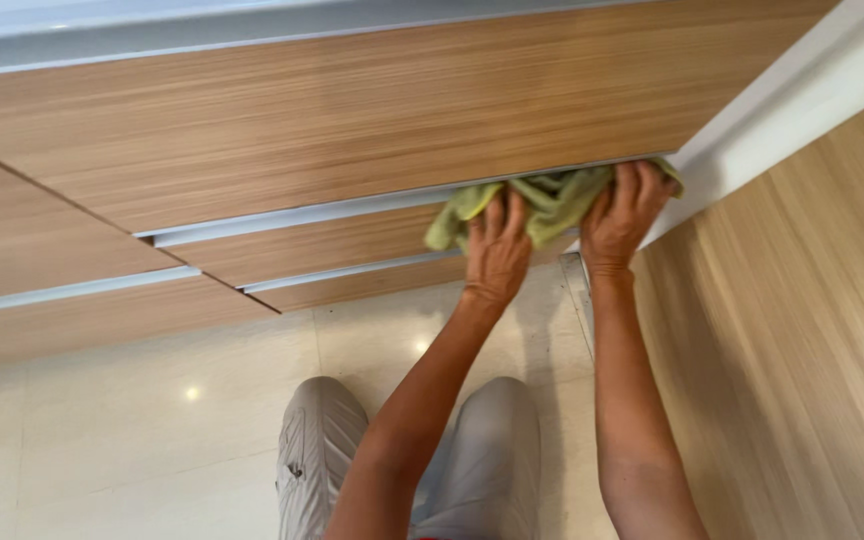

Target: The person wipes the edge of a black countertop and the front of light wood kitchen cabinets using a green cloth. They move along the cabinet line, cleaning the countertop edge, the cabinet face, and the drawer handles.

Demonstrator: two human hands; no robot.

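Both hands press a green cloth (pixel 542 200) flat against the drawer (pixel 352 120) edge just above them: left hand (pixel 497 250) with fingers spread over the cloth's lower part, right hand (pixel 627 215) curled over its far end beside the white trim (pixel 802 90), keeping it bunched along the metal rail (pixel 282 218).

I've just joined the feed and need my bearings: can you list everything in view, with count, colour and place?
cloth: one, light green, bunched against the groove under the top drawer front, right end.
drawer fronts: at least three, light wood grain, stacked across the upper frame.
handle grooves: pale grey strips between the fronts.
side panel: one, light wood, on the right.
white trim: one strip, upper right.
floor: cream glossy tiles, below.
knees: two, grey trousers, bottom centre.
left hand: flat on the cloth.
right hand: pressing the cloth's right end, fingers over it.
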